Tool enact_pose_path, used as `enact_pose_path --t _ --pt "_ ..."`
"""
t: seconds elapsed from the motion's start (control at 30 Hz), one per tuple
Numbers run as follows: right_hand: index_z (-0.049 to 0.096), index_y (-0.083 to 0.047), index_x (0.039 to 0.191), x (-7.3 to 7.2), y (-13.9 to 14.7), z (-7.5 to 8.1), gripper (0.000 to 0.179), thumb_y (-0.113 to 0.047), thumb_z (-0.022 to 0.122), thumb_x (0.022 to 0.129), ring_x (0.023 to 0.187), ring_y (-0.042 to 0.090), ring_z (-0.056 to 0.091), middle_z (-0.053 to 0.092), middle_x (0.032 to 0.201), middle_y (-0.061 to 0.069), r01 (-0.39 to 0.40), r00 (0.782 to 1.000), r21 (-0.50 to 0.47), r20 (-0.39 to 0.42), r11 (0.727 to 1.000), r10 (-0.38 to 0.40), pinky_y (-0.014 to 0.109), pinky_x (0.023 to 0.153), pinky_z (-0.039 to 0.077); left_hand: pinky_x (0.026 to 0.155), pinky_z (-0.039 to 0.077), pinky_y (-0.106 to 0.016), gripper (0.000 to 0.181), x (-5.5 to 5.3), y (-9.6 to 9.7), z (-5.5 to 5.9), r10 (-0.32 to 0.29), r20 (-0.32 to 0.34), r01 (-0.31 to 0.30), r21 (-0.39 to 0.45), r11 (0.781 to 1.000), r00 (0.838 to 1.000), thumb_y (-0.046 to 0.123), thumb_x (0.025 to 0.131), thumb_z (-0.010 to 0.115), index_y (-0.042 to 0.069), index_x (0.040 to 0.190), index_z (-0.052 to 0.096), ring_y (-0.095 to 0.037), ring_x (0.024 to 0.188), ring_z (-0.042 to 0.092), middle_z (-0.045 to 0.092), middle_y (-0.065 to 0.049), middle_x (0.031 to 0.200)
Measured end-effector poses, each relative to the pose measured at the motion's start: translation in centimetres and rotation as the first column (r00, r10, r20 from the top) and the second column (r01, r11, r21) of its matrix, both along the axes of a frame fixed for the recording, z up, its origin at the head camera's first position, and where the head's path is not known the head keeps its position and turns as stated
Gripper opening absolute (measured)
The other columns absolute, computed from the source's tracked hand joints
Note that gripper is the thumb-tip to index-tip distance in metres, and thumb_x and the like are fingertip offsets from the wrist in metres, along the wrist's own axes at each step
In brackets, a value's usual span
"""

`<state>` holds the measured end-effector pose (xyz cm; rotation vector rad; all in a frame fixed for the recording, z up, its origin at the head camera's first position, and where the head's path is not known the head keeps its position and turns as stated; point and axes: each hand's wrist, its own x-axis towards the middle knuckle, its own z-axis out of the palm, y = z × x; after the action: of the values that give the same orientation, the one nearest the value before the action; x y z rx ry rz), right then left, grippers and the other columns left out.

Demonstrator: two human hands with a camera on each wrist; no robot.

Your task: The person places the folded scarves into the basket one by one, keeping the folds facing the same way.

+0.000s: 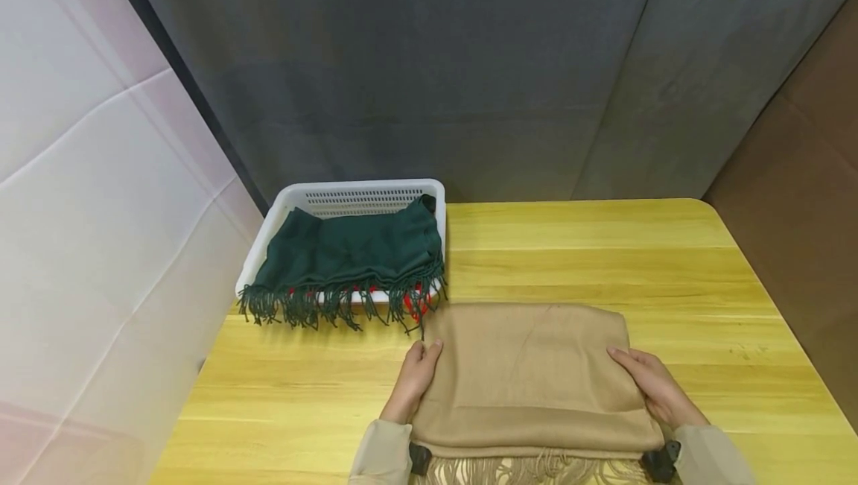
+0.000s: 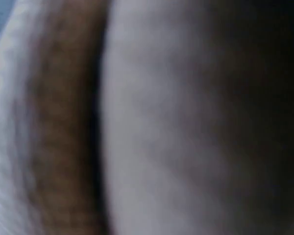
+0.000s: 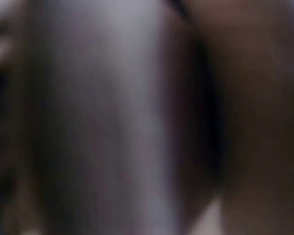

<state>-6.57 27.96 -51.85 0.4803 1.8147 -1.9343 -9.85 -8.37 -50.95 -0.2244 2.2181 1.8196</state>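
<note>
A folded tan scarf (image 1: 529, 373) with a fringe along its near edge is spread between my two hands in the head view. My left hand (image 1: 414, 381) grips its left side, thumb on top and the other fingers hidden beneath the cloth. On the opposite side my right hand (image 1: 655, 384) holds the scarf the same way, its thumb lying over the edge. Both wrist views are blurred, filled by close, pale and brown surfaces. A dark green fringed scarf (image 1: 348, 246) lies folded in a white plastic basket (image 1: 439, 191), its fringe hanging over the near rim.
The basket stands at the back left of the yellow wooden table (image 1: 576, 246), just beyond the tan scarf's far left corner. Something red (image 1: 417, 302) shows through the green fringe. Grey panels (image 1: 429, 75) rise behind the table, with a white sheet (image 1: 100, 209) on the left.
</note>
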Motion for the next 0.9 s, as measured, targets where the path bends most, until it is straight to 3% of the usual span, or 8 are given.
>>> enact_pose_path --t 0.07,0.17,0.27,0.37,0.5,0.67,0.9 --pt "0.039 0.004 0.118 0.0 -0.2 0.0 0.051 -0.038 0.047 0.090 0.072 0.019 0.062 0.062 0.083 0.005 0.018 1.000 0.022 -0.013 1.000 -0.018 0.036 0.065 0.051 0.067 0.040 -0.034 0.031 0.0 0.0 -0.1 -0.017 0.011 0.017 0.031 0.999 1.000 0.027 0.095 0.039 -0.003 0.098 0.042 -0.022 0.075 0.047 0.046 -0.014 0.084" --pt "0.036 0.003 0.118 0.0 -0.5 0.1 0.052 -0.039 0.048 0.089 0.071 0.018 0.062 0.060 0.082 0.004 0.054 0.998 0.080 -0.044 0.995 -0.051 0.036 0.063 0.051 0.083 0.038 -0.043 0.046 0.0 0.0 -0.2 -0.040 0.010 0.040 0.073 0.997 0.999 0.023 0.095 0.037 -0.009 0.127 0.028 -0.032 0.099 0.047 0.043 -0.026 0.113" --pt "0.035 0.003 0.118 0.1 -0.7 0.3 0.053 -0.039 0.049 0.089 0.069 0.018 0.062 0.059 0.081 0.003 0.076 0.994 0.130 -0.087 0.989 -0.065 0.036 0.062 0.051 0.090 0.033 -0.048 0.051 0.0 0.0 -0.3 -0.050 -0.006 0.051 0.095 0.994 0.999 0.019 0.096 0.036 -0.009 0.135 0.018 -0.038 0.110 0.040 0.034 -0.030 0.127" --pt "0.033 0.001 0.121 0.1 -0.8 0.6 0.055 -0.039 0.051 0.088 0.069 0.017 0.062 0.060 0.082 0.000 0.100 0.990 0.148 -0.111 0.984 -0.084 0.035 0.062 0.051 0.089 0.035 -0.047 0.048 0.1 -0.1 -0.2 -0.060 -0.025 0.062 0.104 0.993 0.998 0.016 0.096 0.036 -0.008 0.134 0.021 -0.038 0.108 0.042 0.036 -0.029 0.125" --pt "0.030 0.001 0.126 0.3 -0.8 1.3 0.060 -0.038 0.052 0.087 0.069 0.016 0.063 0.061 0.081 -0.002 0.124 0.984 0.160 -0.147 0.979 -0.101 0.034 0.062 0.051 0.080 0.042 -0.040 0.043 0.3 -0.3 0.2 -0.078 -0.039 0.083 0.138 0.987 0.996 0.016 0.096 0.035 -0.005 0.133 0.026 -0.030 0.094 0.051 0.045 -0.024 0.112" --pt "0.032 0.001 0.127 0.7 -0.8 2.1 0.059 -0.037 0.053 0.087 0.067 0.017 0.062 0.061 0.080 -0.002 0.132 0.978 0.193 -0.185 0.972 -0.096 0.035 0.060 0.051 0.064 0.045 -0.031 0.034 0.9 -0.2 1.6 -0.088 -0.026 0.091 0.207 0.974 0.996 0.014 0.096 0.036 -0.006 0.124 0.034 -0.017 0.072 0.053 0.050 -0.013 0.090" --pt "0.048 -0.014 0.109 1.5 -0.4 3.1 0.026 -0.029 0.054 0.088 0.062 0.019 0.062 0.063 0.077 -0.003 0.148 0.955 0.176 -0.281 0.973 -0.094 0.036 0.054 0.051 0.061 0.047 -0.029 0.035 2.0 -0.3 2.2 -0.118 -0.033 0.123 0.261 0.957 0.992 0.020 0.095 0.039 -0.002 0.123 0.036 -0.014 0.067 0.055 0.052 -0.007 0.084"
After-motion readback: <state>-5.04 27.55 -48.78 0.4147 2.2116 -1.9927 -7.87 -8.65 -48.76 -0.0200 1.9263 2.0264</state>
